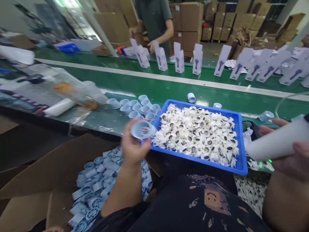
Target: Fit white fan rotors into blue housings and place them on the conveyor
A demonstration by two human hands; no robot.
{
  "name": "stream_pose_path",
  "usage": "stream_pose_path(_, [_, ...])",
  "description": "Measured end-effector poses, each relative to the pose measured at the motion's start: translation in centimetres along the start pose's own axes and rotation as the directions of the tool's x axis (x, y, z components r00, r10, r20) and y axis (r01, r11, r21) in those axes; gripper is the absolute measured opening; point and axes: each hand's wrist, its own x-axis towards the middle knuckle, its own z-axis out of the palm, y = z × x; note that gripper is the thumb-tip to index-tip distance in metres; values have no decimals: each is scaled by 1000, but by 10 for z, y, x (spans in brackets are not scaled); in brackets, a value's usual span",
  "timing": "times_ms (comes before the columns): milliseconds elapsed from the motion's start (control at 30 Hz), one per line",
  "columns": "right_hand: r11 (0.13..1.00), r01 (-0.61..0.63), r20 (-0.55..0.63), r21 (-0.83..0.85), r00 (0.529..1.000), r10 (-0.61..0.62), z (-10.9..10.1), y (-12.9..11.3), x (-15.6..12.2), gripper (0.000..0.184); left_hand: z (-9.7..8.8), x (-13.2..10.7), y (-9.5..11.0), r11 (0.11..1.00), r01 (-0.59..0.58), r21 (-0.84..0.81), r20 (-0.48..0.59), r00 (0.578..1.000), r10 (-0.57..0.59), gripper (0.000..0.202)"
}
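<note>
My left hand (132, 149) is closed around a light-blue plastic cup-shaped housing (152, 130), its open end turned up towards me with something small inside. It is beside the left edge of a blue tray (243, 154) heaped with small white fan wheels (198, 132). My right hand (293, 162), at the right edge of view, grips a thick white cylinder (272, 141) with a dark end; its kind I cannot make out. Several more light-blue housings (137, 108) stand on the bench just behind my left hand.
An open cardboard box (31, 180) full of light-blue housings (103, 183) is at lower left. More white fan wheels (251, 190) lie below right. Across the green conveyor (166, 85), white printed boxes (178, 59) stand in a row, with a person (155, 25) behind. Clear plastic bags (72, 87) lie left.
</note>
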Motion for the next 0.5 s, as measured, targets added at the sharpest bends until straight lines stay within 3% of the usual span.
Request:
stream_pose_path(33, [981,-91,105,173,992,73,10,-14,3,48,15,-14,18,988,-77,-131,226,968,105,65])
stream_pose_path(100, [944,-152,213,293,973,90,32,-39,9,42,44,-34,54,947,-141,-290,519,808,279,66])
stream_pose_path(133, [938,-143,212,315,974,78,42,-49,12,42,57,-41,70,932,-154,-328,603,725,332,66])
stream_pose_path(167, [929,-93,148,358,988,42,52,-58,14,45,68,-44,85,920,-170,-352,649,664,371,65])
stream_pose_path(200, [914,-120,185,389,981,50,59,-66,14,45,77,-46,97,909,-184,-375,671,623,402,63])
stream_pose_path(267, [859,-153,216,488,975,50,69,-77,13,44,88,-47,114,891,-207,-403,670,596,442,52])
stream_pose_path(367, [792,-161,221,589,975,34,70,-84,8,44,94,-45,125,876,-228,-426,637,611,469,38])
stream_pose_path(500, [861,-195,237,470,967,90,61,-84,4,62,92,-47,130,848,-254,-465,613,600,515,32])
